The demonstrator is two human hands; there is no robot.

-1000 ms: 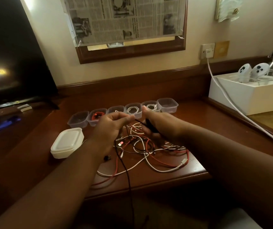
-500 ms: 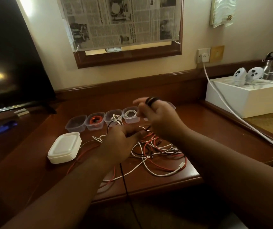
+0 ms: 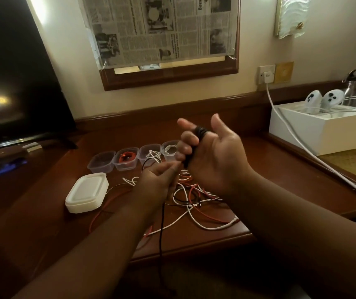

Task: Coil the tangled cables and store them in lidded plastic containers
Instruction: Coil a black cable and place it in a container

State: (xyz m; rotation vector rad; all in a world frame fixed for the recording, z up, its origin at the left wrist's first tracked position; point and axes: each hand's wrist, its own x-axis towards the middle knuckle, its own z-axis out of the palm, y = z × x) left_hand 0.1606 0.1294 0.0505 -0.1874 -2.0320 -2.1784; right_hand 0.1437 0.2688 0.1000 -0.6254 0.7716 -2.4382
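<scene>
My right hand [image 3: 216, 160] is raised palm-up above the desk, with a black cable [image 3: 200, 131] wound in loops round its fingers. My left hand [image 3: 155, 182], lower and to the left, pinches the same cable; its free strand [image 3: 161, 223] hangs past the desk's front edge. Under both hands lies a tangle of white, red and black cables [image 3: 194, 203]. Behind it stands a row of clear plastic containers: one looks empty [image 3: 101, 164], one holds a red coil [image 3: 127, 158], two hold white cables [image 3: 151, 153]. The right hand hides the row's right end. A stack of white lids [image 3: 87, 192] sits at the left.
A dark TV screen [image 3: 11, 83] fills the left. A white box [image 3: 319, 130] with two controllers stands at the right, and a white power cord [image 3: 298, 147] runs from the wall socket across the desk. The desk's front edge [image 3: 194, 247] is close below the tangle.
My right hand has risen and turned palm-up, with more black loops on its fingers. My left hand dropped lower, feeding the cable.
</scene>
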